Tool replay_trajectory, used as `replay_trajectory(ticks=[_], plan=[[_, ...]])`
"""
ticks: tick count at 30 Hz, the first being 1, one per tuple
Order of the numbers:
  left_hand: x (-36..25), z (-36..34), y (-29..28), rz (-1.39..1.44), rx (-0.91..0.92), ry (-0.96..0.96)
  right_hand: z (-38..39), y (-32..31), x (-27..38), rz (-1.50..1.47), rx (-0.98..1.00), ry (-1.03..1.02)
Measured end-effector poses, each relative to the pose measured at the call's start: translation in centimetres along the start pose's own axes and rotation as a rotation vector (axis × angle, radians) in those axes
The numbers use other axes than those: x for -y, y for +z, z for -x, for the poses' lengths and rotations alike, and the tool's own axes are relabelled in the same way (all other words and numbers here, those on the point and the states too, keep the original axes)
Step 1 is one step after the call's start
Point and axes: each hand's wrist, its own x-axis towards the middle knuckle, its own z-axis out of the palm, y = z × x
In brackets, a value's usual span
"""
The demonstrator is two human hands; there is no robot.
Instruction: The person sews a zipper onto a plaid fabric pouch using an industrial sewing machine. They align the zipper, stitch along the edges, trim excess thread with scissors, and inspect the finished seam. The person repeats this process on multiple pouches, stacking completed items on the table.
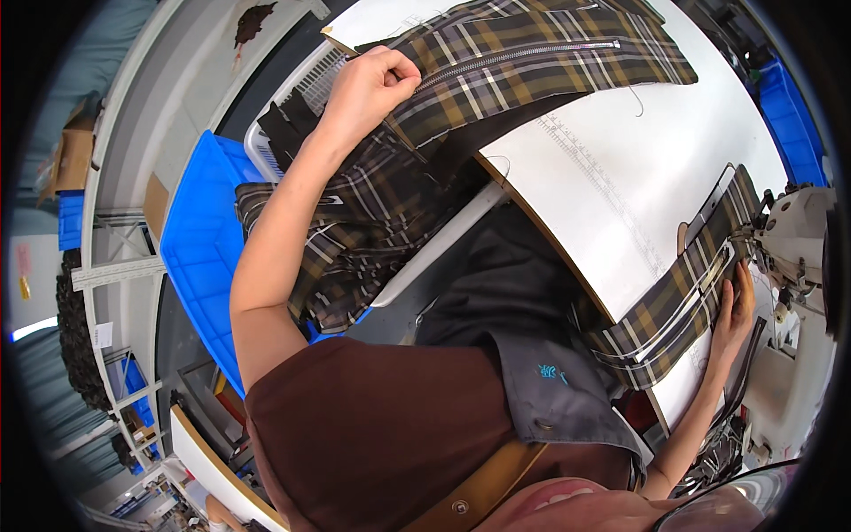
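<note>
My left hand (370,89) is closed in a pinch at the left end of a brown, black and white plaid fabric panel (532,75). A metal zipper (514,55) runs along that panel, which lies across the far side of the white table. At the right, my right hand (736,310) rests with fingers stretched out on the edge of a second plaid piece (669,306). Pale strips run along this piece, and its far end reaches the sewing machine (793,235). The machine's needle area is too small to make out.
The white worktable (620,168) has ruler marks and a cut-out edge before me. More plaid fabric (363,230) hangs over a blue bin (199,257) at the left. A white basket (310,80) stands behind it. Another blue bin (789,115) is at far right.
</note>
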Motion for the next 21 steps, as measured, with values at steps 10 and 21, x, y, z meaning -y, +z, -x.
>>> replay_trajectory(ticks=[10,21], plan=[[-2.6,2.9,0.0,0.307,-0.145,0.022,0.4,-0.1,-1.5,-0.079,-0.039,-0.079],[-20.1,5.7,15.6,0.344,0.055,0.784,0.2,0.4,0.8,0.150,-0.223,-0.254]])
